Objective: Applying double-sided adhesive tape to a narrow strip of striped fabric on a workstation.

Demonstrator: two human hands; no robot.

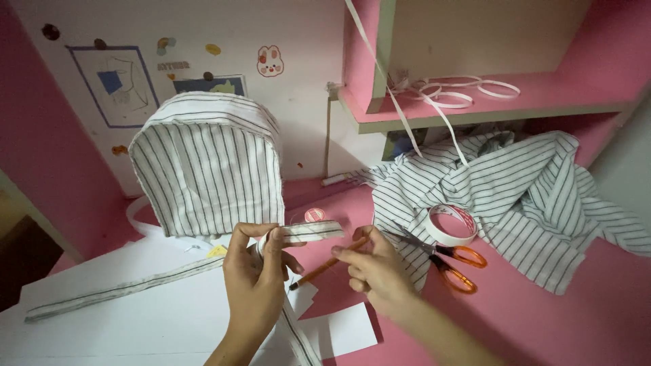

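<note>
The left hand [254,271] pinched a striped strip [308,232] just above the desk [542,318], in front of the striped bag [207,166]. The right hand [373,268] gripped a pencil [325,264]. Marking the strip seemed in hand; the tip must first reach it.

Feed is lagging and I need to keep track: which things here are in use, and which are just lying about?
In use:
left hand pinching the striped fabric strip
right hand holding the pencil

Lying about:
orange-handled scissors
tape roll
striped cloth heap
striped fabric cover
white ribbon on the shelf
white paper
</note>
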